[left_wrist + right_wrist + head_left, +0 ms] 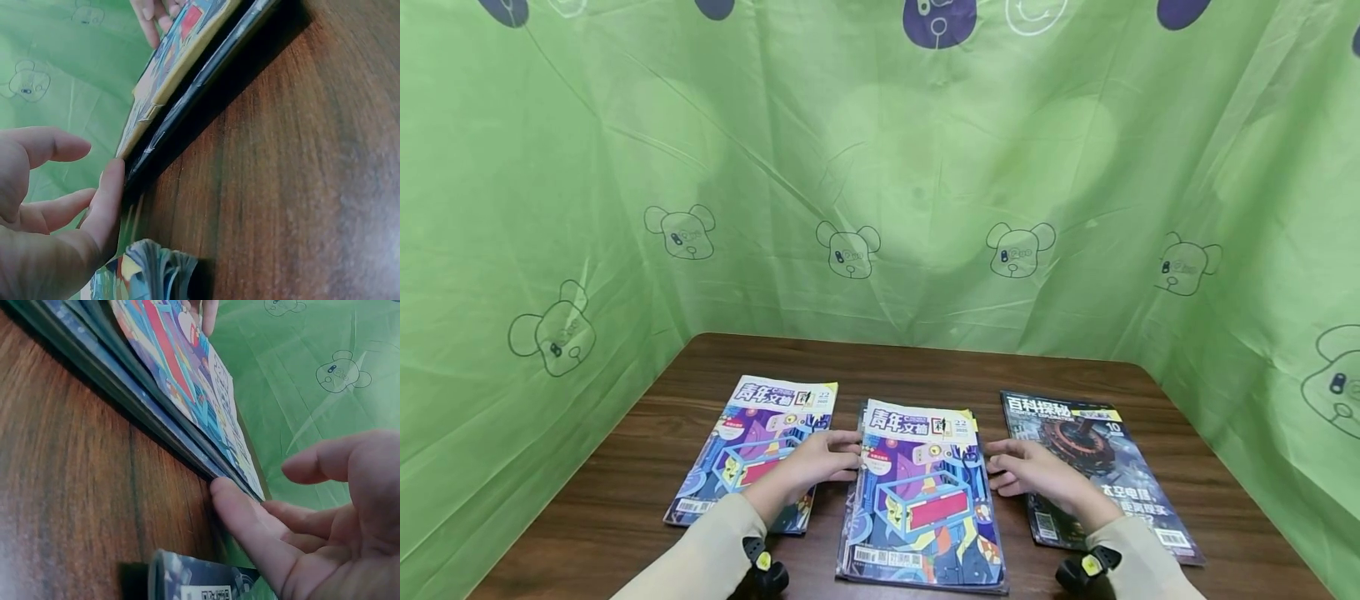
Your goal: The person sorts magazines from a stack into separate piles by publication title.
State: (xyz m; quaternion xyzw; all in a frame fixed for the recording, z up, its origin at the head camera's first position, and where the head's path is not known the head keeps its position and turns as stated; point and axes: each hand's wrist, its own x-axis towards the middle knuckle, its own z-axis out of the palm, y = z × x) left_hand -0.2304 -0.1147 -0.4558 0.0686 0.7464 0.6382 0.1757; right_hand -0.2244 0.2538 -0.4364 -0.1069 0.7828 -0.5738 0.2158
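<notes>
A stack of magazines (925, 500), a purple and blue cover on top, lies at the table's middle. Against its left edge rest the fingers of my left hand (820, 458); my right hand (1026, 471) is at its right edge. In the left wrist view, the left hand (69, 219) touches the stack's side (181, 75) with relaxed fingers. The right wrist view has a fingertip of my right hand (312, 525) against the layered edges of the stack (187, 425). Neither hand is curled round anything.
Another purple-covered magazine (752, 442) lies at the left, partly under my left forearm. At the right is a dark magazine (1097, 450), partly behind my right hand and forearm. The brown wooden table (887, 354) backs onto a green curtain (925, 167) with bear drawings.
</notes>
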